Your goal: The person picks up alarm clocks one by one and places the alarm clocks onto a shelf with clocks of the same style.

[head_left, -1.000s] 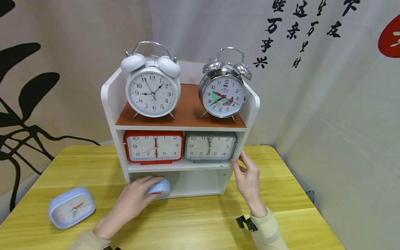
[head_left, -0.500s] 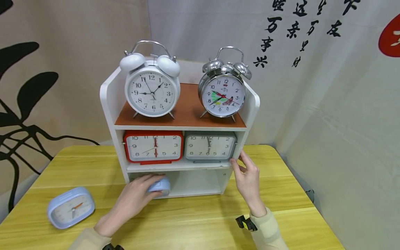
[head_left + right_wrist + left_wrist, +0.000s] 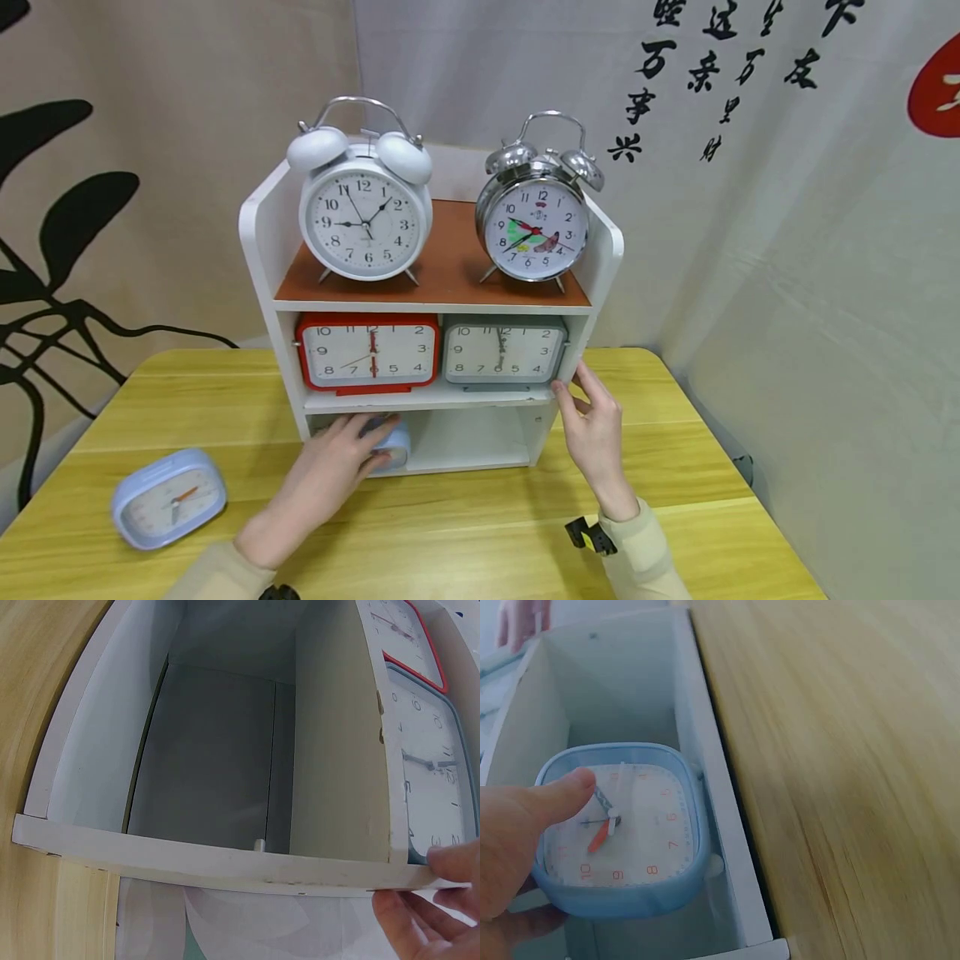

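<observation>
My left hand (image 3: 327, 460) is around a light blue alarm clock (image 3: 630, 825) in the bottom compartment of a white shelf unit (image 3: 442, 401), at its left end. Its thumb lies over the clock's face; fingers reach behind the top edge, partly hidden. The clock stands upright, facing out. My right hand (image 3: 592, 425) pinches the unit's right side panel (image 3: 225, 859), thumb in front and fingers outside. A second light blue clock (image 3: 169, 500) leans back on the table, left of my left arm.
The middle shelf holds a red clock (image 3: 371, 354) and a grey-green clock (image 3: 504, 354). On top stand a white twin-bell clock (image 3: 366, 221) and a silver one (image 3: 536, 229). Beneath is a yellow wooden table (image 3: 480, 533); a black plant-like shape (image 3: 82, 233) stands at left.
The left hand's fingers have spread and shifted slightly on the blue clock, baring more of its top. The clock and the right hand stay in place.
</observation>
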Tool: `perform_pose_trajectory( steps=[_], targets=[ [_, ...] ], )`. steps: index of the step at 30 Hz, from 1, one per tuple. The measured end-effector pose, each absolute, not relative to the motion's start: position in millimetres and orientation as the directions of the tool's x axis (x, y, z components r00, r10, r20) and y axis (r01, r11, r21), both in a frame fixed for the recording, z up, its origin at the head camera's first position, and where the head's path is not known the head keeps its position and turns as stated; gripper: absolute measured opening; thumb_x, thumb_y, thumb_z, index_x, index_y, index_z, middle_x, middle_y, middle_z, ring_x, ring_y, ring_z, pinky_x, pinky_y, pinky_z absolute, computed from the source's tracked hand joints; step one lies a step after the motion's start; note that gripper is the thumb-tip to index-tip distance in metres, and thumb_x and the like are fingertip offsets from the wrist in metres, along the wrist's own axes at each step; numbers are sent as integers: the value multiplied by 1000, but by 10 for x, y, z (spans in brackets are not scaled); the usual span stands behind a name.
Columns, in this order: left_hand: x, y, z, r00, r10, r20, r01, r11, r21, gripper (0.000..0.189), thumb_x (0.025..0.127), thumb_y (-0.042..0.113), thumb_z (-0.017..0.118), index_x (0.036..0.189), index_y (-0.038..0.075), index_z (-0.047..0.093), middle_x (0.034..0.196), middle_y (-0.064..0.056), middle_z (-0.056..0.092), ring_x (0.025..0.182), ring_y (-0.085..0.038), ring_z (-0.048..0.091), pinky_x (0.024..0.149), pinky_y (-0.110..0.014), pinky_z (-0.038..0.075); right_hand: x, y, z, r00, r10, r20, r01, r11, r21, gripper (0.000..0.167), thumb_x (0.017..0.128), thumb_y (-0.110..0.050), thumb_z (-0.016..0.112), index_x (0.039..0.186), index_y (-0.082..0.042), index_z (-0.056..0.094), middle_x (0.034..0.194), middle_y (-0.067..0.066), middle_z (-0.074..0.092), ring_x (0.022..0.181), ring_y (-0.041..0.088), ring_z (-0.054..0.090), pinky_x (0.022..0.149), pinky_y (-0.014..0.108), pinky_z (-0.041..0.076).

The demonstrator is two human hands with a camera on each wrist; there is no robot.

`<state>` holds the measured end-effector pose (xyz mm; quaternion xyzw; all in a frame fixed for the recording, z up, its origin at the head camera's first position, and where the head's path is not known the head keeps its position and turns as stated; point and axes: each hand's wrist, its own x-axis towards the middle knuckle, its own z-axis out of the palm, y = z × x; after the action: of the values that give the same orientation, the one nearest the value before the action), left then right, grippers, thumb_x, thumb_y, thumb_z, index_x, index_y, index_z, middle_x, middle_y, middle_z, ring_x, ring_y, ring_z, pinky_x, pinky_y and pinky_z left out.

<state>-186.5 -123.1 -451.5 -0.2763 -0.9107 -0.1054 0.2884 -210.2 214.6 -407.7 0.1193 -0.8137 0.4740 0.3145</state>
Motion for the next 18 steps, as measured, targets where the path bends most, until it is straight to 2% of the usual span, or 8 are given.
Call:
perform_pose_trajectory(
  steps=[4, 8, 13, 18],
  targets=[
    [-1878, -1202, -4544, -574, 480, 664, 585, 807, -78, 49, 76, 24, 93, 121, 12, 77, 118, -6, 71, 95, -25, 69, 67, -33, 64, -2097, 2146, -4071, -774, 104, 625, -492, 523, -696, 47, 100, -1, 68, 146, -2, 60, 139, 24, 69, 118, 41, 72, 85, 49, 66],
    [-1884, -1196, -4570, -526, 490, 695, 591, 799, -116, 50, 75, 22, 93, 120, 10, 76, 116, -6, 72, 94, -24, 68, 68, -33, 63, -2095, 2146, -4068, -775, 104, 624, -490, 523, -697, 47, 100, -1, 68, 146, -1, 60, 139, 24, 69, 118, 41, 72, 85, 49, 66],
    [-1888, -1184, -4582, -521, 485, 703, 588, 801, -117, 49, 75, 20, 91, 120, 9, 75, 114, -6, 73, 93, -25, 68, 67, -33, 62, -2093, 2147, -4067, -775, 105, 624, -491, 521, -698, 47, 100, -1, 68, 146, -1, 60, 139, 24, 69, 118, 41, 72, 85, 49, 66],
    [-1883, -1165, -4591, -558, 470, 684, 566, 818, -101, 46, 79, 16, 88, 122, 10, 74, 114, -7, 74, 94, -27, 70, 69, -35, 63, -2096, 2149, -4075, -776, 102, 622, -490, 524, -697, 48, 100, -1, 68, 147, -2, 60, 140, 23, 68, 118, 40, 72, 85, 49, 67]
  ],
)
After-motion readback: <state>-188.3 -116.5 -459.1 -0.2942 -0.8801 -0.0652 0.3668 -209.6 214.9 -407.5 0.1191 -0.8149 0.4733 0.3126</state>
